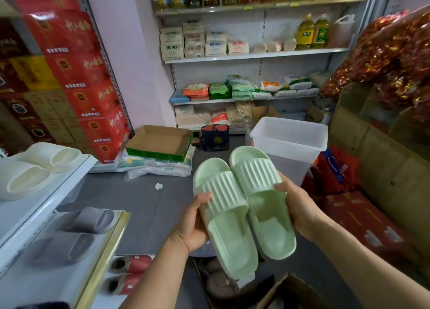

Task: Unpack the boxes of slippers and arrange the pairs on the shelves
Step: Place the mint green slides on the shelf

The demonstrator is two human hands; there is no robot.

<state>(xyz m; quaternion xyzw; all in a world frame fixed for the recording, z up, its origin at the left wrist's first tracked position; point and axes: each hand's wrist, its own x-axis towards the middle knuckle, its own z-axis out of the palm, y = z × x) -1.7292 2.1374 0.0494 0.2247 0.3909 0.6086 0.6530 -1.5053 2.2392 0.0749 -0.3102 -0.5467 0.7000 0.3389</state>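
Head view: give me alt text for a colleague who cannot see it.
Both hands hold a pair of pale green slippers side by side above the shop floor, the left hand on the left slipper, the right hand on the right one. On shelves at left sit a cream pair and, lower, a grey pair.

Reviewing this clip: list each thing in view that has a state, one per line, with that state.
Green slippers: side by side, held in the air.
Left hand: grips the left slipper's edge.
Right hand: grips the right slipper's edge.
Cream slippers: paired on the upper shelf.
Grey slippers: paired on the shelf below.
Cardboard tray: open, empty, on sacks.
Plastic bin: lidless, on the floor.
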